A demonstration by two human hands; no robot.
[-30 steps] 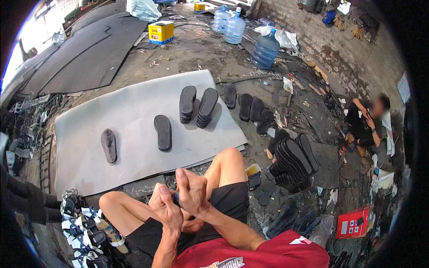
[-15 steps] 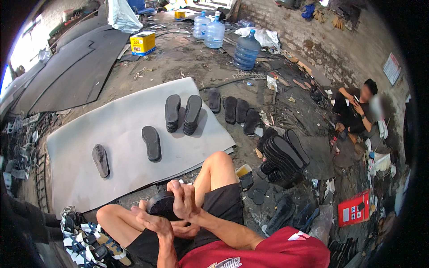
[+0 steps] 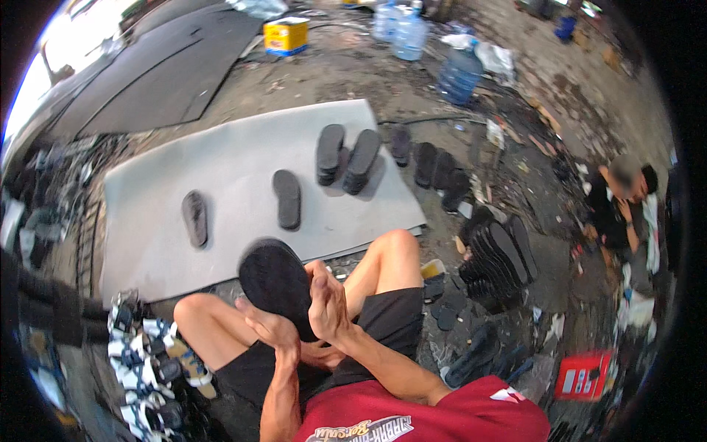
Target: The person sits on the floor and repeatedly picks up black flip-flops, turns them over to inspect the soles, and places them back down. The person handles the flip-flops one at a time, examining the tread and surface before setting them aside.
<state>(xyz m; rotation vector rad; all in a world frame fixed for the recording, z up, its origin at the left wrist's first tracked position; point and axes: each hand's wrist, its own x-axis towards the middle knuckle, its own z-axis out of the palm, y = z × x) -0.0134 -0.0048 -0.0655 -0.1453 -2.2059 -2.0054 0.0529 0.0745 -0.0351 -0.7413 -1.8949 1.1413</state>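
Note:
A black shoe sole (image 3: 272, 280) is held up over my lap, its broad face showing and its rounded end pointing away from me. My left hand (image 3: 274, 328) grips its near left edge, thumb stretched along the side. On the right edge, my right hand (image 3: 328, 308) is closed with the thumb raised; its other fingers are partly hidden. Ahead, on a light grey sheet (image 3: 158, 221), lie a worn grey sole (image 3: 195, 219) and a single dark sole (image 3: 287, 200). Two short stacks of soles, the left stack (image 3: 329, 152) and the right stack (image 3: 361, 160), stand farther back.
Strapped sandals (image 3: 147, 361) are piled by my left knee. Right of the sheet are more dark soles (image 3: 434, 169) and a large sole pile (image 3: 497, 258). Water jugs (image 3: 460, 76) and a yellow box (image 3: 286, 37) stand behind. Another person (image 3: 618, 202) sits at the right.
Both hands have tipped the sole up, so its broad face now shows where it was foreshortened before. The whole view has shifted, with the sheet and soles appearing higher and farther right.

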